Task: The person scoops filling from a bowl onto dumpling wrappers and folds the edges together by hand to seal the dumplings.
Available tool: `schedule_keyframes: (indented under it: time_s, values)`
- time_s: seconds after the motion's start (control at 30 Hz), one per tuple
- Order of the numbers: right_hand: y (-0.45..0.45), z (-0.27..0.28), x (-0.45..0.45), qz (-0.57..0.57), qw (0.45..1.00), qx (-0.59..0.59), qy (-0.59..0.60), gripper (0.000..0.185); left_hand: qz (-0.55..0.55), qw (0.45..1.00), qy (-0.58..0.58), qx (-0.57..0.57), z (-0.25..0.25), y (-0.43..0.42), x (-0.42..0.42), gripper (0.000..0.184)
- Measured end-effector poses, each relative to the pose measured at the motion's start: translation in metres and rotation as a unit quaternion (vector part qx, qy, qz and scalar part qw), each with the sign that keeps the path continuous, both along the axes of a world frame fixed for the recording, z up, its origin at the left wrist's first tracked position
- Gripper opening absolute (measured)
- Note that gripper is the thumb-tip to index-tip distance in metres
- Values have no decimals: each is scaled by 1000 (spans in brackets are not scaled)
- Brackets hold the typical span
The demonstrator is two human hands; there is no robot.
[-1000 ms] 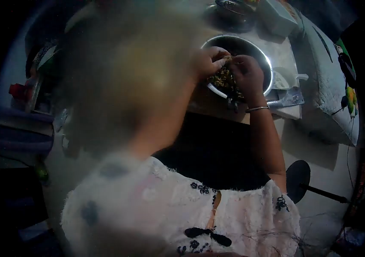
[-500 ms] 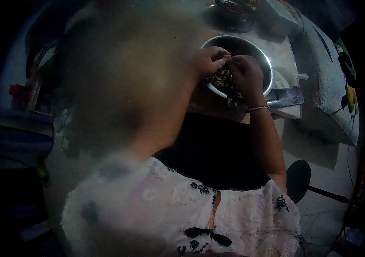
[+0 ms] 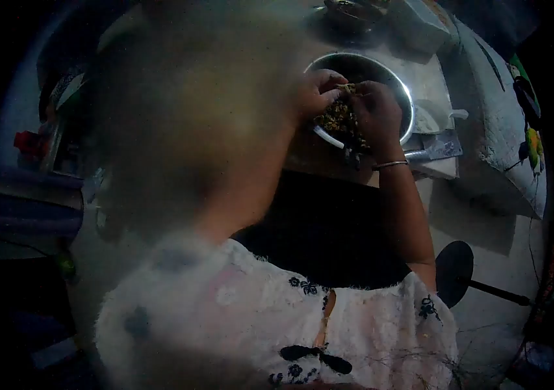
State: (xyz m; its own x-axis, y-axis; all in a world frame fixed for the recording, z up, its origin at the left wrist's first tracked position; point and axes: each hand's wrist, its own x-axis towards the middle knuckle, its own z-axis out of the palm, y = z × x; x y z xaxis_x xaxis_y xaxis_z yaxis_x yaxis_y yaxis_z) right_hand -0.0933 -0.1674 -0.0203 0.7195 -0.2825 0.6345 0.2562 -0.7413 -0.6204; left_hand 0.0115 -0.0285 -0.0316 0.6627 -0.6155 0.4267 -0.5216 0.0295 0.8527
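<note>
Over a round metal bowl (image 3: 407,97) my left hand (image 3: 318,94) and my right hand (image 3: 377,110) meet, fingertips close together. Between them is a small pale yellowish piece (image 3: 348,88), pinched by the fingers of both hands; what it is cannot be made out. A crumbly yellow-brown and dark mixture (image 3: 338,123) shows in the bowl below the hands. My right wrist wears a bangle. A blurred smear covers much of the view around my left forearm.
Right of the bowl lie a small white dish (image 3: 426,120) and a shiny packet (image 3: 442,145). Behind it stand a dark bowl (image 3: 351,16) and a white box (image 3: 418,29). A dark round disc on a rod (image 3: 455,274) is at lower right.
The fingertips have drawn slightly apart, and more of the pale piece shows between them. My right hand has shifted slightly up. The picture is darker than a second ago.
</note>
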Motion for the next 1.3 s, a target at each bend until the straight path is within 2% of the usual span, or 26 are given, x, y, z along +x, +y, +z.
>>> schedule_keyframes:
  time_s: [0.17, 0.37, 0.57, 0.77, 0.87, 1.03, 1.3]
  values:
    - [-4, -3, 3, -5, 999, -44, -12, 18, -17, 1000, 21, -7, -3, -1, 2, 22]
    - [-4, -6, 4, 8, 998, -63, -4, 19, -13, 1000, 10, -9, -3, -1, 2, 22]
    - [-1, -7, 4, -27, 995, -91, 19, 18, 1, 1000, -29, -1, -2, 0, 1, 21]
    - [-3, -8, 5, 1, 995, -101, 24, 18, -9, 1000, -24, -3, -1, -1, 1, 19]
    - [-5, -11, 7, 15, 996, -87, 19, 21, -15, 1000, 16, -12, -2, -1, 0, 18]
    - [3, 0, 3, 10, 996, 55, 65, 25, 25, 1000, -12, 15, -4, 0, 2, 13]
    - [-5, -10, 7, 40, 991, 96, 89, 20, 0, 1000, -7, -1, -6, -1, 3, 13]
